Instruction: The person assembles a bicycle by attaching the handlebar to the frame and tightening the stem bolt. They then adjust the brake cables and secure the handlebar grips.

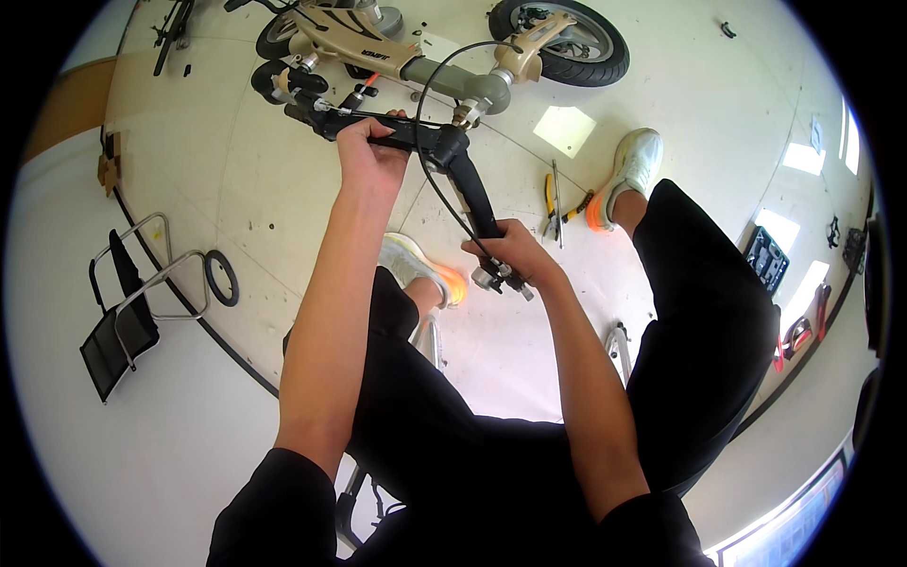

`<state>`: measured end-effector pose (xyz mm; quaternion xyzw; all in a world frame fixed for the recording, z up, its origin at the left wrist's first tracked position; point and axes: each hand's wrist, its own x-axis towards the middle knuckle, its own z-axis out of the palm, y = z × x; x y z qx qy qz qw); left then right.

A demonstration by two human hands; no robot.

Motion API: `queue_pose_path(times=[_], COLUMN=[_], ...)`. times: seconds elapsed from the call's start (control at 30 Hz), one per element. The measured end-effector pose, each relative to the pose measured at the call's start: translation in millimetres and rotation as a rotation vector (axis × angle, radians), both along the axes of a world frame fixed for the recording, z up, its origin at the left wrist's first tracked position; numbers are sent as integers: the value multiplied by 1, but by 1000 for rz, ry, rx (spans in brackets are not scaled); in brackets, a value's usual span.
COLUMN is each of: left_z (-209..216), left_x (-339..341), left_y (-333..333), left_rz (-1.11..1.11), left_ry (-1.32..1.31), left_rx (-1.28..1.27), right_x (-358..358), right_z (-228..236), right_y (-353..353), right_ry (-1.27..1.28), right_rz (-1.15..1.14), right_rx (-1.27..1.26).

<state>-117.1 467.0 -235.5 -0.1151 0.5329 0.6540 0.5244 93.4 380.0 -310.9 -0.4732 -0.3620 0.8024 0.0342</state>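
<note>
"Well, what's held?"

"The left hand (374, 159) curls around one arm of the black handlebar (473, 194); the right hand (525, 253) grips the other near its end."

"Where's that?"

"Over the pale floor (274, 180), beside the tan frame (350, 36)."

Left hand (369, 156) partly hidden behind black handlebar (471, 188)

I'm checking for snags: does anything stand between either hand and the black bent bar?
Nothing visible does: the left hand and right hand both touch the black bent bar. A black cable crosses in front of it between the hands.
</note>
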Motion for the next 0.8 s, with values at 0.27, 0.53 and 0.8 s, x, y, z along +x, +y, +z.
queue_pose_path(times=[0.27,0.53,0.8], left_z=[-1,-13,5], left_x=[18,12,73], left_y=[-6,-15,-49], left_rz=[-157,-390,-552], left_ry=[40,142,415], left_rx=[41,36,-272], right_x=[-18,-49,-37], right_z=[21,3,5], right_y=[33,31,29], right_ry=[70,-339,-64], right_rz=[-82,-139,-143], right_rx=[27,251,111])
